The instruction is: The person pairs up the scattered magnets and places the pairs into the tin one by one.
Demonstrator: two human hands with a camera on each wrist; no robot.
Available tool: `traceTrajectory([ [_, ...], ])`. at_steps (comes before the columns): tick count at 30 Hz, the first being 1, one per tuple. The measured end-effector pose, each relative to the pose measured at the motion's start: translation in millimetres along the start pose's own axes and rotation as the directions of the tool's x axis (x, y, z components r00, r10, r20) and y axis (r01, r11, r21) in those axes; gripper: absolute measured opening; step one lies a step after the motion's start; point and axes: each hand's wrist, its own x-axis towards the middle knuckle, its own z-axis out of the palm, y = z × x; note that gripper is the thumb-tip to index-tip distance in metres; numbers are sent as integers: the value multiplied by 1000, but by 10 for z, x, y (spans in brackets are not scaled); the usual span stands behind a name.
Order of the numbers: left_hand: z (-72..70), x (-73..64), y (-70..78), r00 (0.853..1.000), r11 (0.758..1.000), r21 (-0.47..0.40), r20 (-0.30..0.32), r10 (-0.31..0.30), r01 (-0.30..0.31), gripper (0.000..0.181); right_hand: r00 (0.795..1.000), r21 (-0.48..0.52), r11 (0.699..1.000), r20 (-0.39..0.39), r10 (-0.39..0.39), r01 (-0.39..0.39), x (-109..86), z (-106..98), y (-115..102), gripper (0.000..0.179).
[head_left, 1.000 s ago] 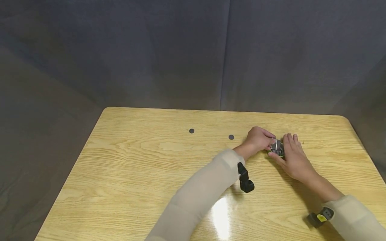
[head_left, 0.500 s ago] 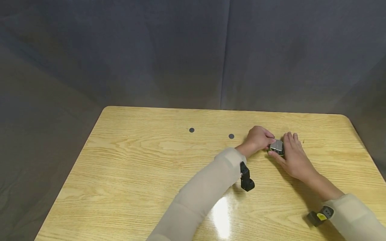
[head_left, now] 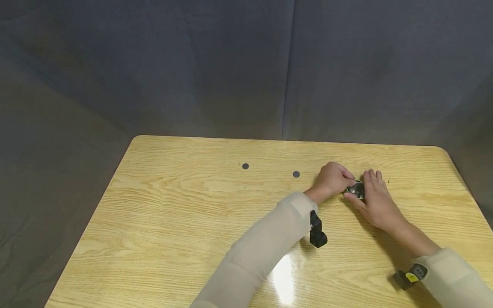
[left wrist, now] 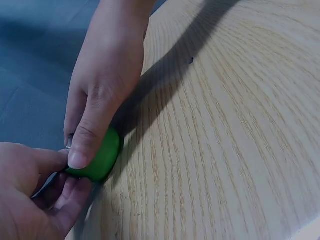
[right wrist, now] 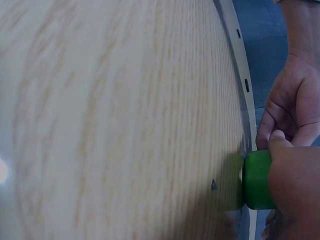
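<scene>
A small rounded object with bright green sides (left wrist: 106, 156) and a dark, glossy top (head_left: 357, 190) sits on the table between both hands; its exact kind cannot be told. My left hand (head_left: 331, 179) pinches it at its left edge, thumb on the near upper side, and a sliver of silver shows by the fingertips in the left wrist view. Braced against its right side is my right hand (head_left: 377, 203), with the thumb wrapping the near side and the fingers along the far side. The right wrist view shows the green side (right wrist: 257, 180) partly covered by the right hand.
Two dark flat discs lie on the wooden table (head_left: 185, 214), one disc (head_left: 245, 166) farther left and the other disc (head_left: 296, 174) near the left hand. A dark curtain (head_left: 215, 72) hangs behind the table. Black cameras (head_left: 318, 233) are strapped to both sleeves.
The grey, panel-like surface seen on top of the object half a second ago now looks dark and glossy. The left hand has shifted slightly right; the right hand stays put.
</scene>
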Motion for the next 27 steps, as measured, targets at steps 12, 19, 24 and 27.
traceTrajectory([
  [12, 35, -20, 90, 993, 995, 34, -66, -96, 98, 6, 1000, 14, 1000, 11, -5, 4, 23, 0, 17, 87],
  [19, 52, -27, 89, 992, 993, 30, -68, -111, 113, 7, 1000, 18, 1000, 1, -6, 6, 20, 8, 11, 86],
  [24, 81, -18, 82, 990, 992, 17, -77, -120, 122, 9, 1000, 19, 1000, -21, -17, 17, 12, 13, 24, 83],
  [27, 84, -17, 81, 989, 991, 20, -79, -129, 130, 10, 1000, 19, 1000, -22, -20, 21, 12, 15, 22, 83],
])
